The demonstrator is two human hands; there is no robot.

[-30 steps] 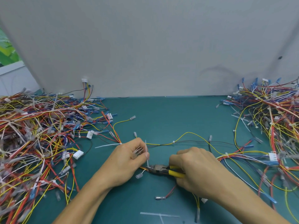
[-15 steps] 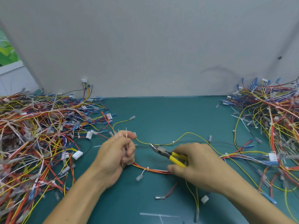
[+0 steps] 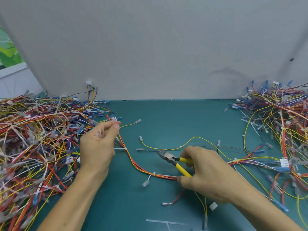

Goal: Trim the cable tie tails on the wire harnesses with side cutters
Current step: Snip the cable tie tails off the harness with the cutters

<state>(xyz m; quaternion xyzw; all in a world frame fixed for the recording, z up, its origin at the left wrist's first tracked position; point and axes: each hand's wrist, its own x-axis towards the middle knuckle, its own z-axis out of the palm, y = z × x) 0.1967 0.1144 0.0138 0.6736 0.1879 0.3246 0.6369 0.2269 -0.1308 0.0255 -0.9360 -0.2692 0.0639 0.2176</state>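
One wire harness (image 3: 141, 169) of red, orange and yellow wires lies across the green mat (image 3: 166, 120). It carries white cable ties (image 3: 154, 173), and one tie (image 3: 125, 148) has a tail pointing left. My right hand (image 3: 208, 172) grips the yellow-handled side cutters (image 3: 180, 164). Their jaws (image 3: 160, 153) are slightly apart and point left, just above a thin black and yellow wire. My left hand (image 3: 98, 144) is raised above the mat near the left pile. Its fingers are curled round blurred whitish cut tie tails (image 3: 100, 132).
A big pile of tangled harnesses (image 3: 33, 139) fills the left of the mat, and another pile (image 3: 283, 130) the right. A grey panel (image 3: 150, 47) closes off the back. Cut tie tails (image 3: 165, 221) and loose terminals (image 3: 166, 204) lie near the front edge.
My left hand has lifted off the harness and moved up and left with the cut tails. The cutters have come away from the tie, and their jaws now point up and left.
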